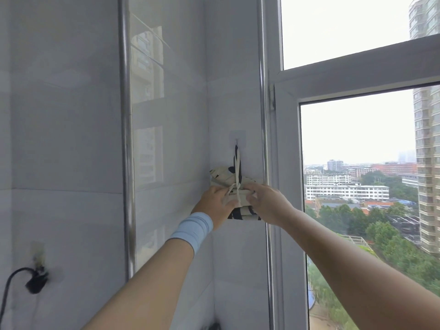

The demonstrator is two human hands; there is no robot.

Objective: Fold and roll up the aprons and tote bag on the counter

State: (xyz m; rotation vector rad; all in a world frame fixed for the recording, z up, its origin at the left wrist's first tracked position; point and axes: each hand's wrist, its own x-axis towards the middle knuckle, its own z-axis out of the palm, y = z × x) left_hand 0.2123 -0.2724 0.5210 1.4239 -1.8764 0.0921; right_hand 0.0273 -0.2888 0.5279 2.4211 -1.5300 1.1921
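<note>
A white tiled wall [59, 115] fills nine o'clock, a window [357, 139] three o'clock. At center a rolled cream-and-black bundle [223, 178] hangs by its tie from a clear adhesive hook [237, 137]. The left hand [217, 202] cups its left side, fingers loosely curled; the right hand [267, 201] presses its right side, fingers extended on the cloth. A plug [35, 283] sits at eight o'clock.

Both forearms are bare, and a light blue wristband [193, 231] wraps the left wrist just below the hand
</note>
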